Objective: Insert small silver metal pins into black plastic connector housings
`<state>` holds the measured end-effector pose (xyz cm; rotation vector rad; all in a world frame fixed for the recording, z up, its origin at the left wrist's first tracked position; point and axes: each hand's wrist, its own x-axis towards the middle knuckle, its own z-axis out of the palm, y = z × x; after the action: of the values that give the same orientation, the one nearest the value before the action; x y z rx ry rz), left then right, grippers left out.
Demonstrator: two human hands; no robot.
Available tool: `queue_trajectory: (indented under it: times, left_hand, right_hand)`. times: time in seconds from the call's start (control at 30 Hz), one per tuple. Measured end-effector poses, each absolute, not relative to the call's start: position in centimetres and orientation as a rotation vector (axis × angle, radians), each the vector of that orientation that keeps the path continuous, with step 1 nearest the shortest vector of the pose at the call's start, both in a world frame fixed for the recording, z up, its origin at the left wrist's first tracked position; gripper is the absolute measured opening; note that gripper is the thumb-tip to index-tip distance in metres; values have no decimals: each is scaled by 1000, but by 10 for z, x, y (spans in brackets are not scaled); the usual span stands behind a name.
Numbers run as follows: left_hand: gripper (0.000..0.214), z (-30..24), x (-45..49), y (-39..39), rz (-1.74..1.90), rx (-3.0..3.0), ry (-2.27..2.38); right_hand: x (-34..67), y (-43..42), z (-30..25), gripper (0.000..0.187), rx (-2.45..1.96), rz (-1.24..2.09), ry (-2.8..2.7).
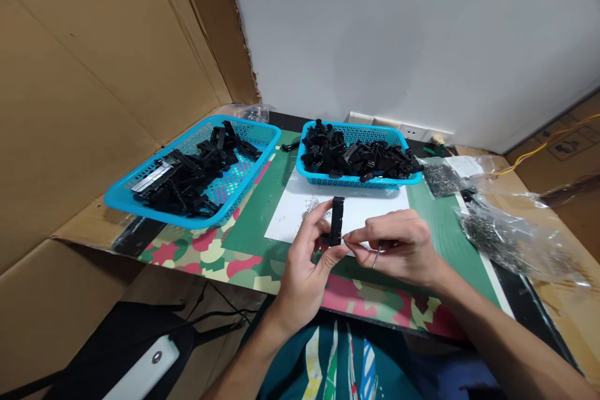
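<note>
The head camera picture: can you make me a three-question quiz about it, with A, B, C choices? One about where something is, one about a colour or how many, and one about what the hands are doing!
1. Where does the white paper lie?
A. Inside a basket
B. On the green mat, in front of the right basket
C. On the floor

2. How many blue baskets are on the table?
A. Two
B. One
C. Four

3. What is the left hand doing?
A. Resting flat on the table
B. Reaching into a basket
C. Holding a small black part upright

Answers:
1. B, the sheet sits on the green mat just below the right basket.
2. A, only the left basket and the right one show.
3. C, its fingers pinch the black part, while the right hand touches it and holds a thin metal pin.
</note>
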<state>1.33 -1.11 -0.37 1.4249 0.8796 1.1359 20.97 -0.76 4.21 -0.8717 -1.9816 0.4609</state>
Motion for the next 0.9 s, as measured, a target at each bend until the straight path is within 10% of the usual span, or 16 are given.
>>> queue_trajectory:
  times: [0.9]
  left_hand:
    - [56,1,9,-9,1096,1682,803]
  right_hand:
    - [201,-5,40,22,-802,562,-1933]
